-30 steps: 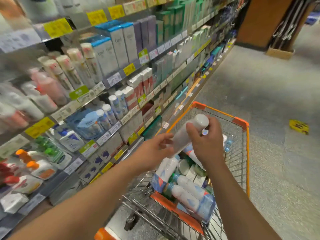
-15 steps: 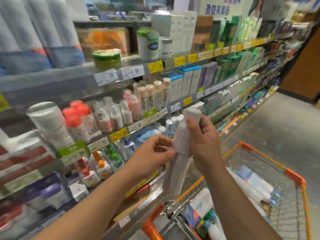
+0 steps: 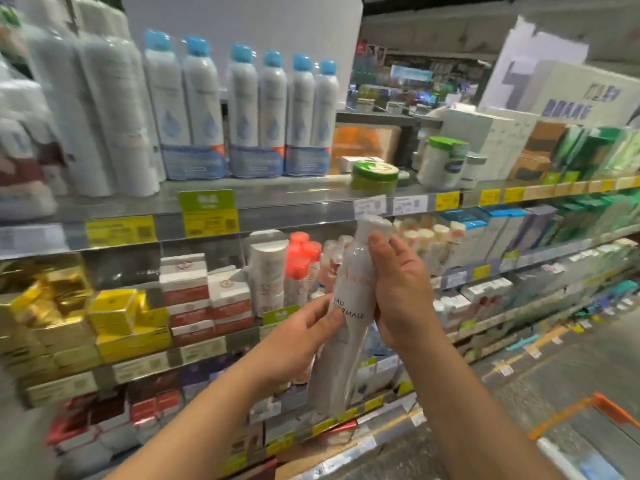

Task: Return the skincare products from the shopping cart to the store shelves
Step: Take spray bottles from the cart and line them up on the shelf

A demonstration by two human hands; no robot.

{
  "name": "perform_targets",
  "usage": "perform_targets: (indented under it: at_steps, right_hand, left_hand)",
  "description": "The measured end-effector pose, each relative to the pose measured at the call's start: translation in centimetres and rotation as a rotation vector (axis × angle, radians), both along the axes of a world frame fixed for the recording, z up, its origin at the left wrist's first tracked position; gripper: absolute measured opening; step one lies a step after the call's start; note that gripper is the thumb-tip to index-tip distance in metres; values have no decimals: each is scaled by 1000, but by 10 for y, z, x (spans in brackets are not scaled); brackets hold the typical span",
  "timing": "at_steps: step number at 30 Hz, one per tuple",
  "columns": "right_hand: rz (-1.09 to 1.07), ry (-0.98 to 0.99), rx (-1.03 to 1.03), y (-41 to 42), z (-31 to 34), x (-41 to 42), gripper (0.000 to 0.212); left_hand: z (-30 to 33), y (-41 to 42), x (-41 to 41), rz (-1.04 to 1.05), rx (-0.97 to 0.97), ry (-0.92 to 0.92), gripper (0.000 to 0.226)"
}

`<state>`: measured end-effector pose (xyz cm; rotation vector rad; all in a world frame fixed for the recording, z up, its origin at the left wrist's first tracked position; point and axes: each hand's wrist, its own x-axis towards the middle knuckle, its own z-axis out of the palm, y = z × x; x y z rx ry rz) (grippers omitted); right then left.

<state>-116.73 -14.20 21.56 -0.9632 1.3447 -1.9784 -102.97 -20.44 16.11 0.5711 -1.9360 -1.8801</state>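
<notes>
A tall white spray can (image 3: 349,327) with orange lettering stands upright in front of the store shelves (image 3: 311,199). My right hand (image 3: 401,289) grips its upper part just below the cap. My left hand (image 3: 304,330) holds its middle from the left, fingers against the label. Behind the can, on the second shelf, stand similar white cans (image 3: 268,271) and cans with coral caps (image 3: 301,261). Only an orange corner of the shopping cart (image 3: 613,410) shows at the lower right.
White bottles with blue caps (image 3: 239,116) line the top shelf, with green-lidded jars (image 3: 375,174) to their right. Yellow boxes (image 3: 114,313) and red-and-white boxes (image 3: 207,296) fill the left shelves. Grey aisle floor (image 3: 571,368) runs along the right.
The view has swung up and left from the cart to the shelves. Both hands have carried the can upward, now level with the second shelf.
</notes>
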Motion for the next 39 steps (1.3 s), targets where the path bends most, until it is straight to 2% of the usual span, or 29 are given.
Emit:
perform_targets:
  at_steps: [2, 4, 9, 15, 18, 21, 25, 29, 31, 34, 39]
  right_hand:
    - [12, 31, -6, -16, 6, 17, 37]
    - [20, 24, -14, -29, 10, 32, 36]
    - [77, -10, -35, -56, 25, 71, 53]
    - [203, 76, -17, -89, 46, 95, 45]
    - [254, 115, 11, -105, 44, 102, 42]
    - [295, 202, 17, -116, 35, 110, 45]
    - [432, 272, 19, -131, 30, 121, 26]
    - [597, 458, 58, -144, 35, 128, 32]
    - [641, 592, 82, -150, 40, 131, 48]
    - [627, 680, 101, -159, 49, 143, 67]
    - [513, 597, -62, -173, 66, 163, 54]
  left_hand:
    - [4, -11, 22, 16, -5, 3, 44]
    - [5, -21, 40, 41, -30, 3, 50]
    - [16, -50, 78, 124, -102, 37, 51]
    - [33, -72, 106, 316, -162, 107, 54]
    - [46, -81, 120, 426, -201, 134, 48]
    - [65, -89, 136, 503, -209, 156, 46]
    - [89, -101, 157, 577, -204, 218, 45]
    - [109, -110, 174, 644, -229, 287, 46]
    - [116, -113, 177, 677, -238, 318, 45]
    - [125, -118, 180, 716, -257, 331, 44]
    - [141, -126, 184, 738, -329, 278, 45]
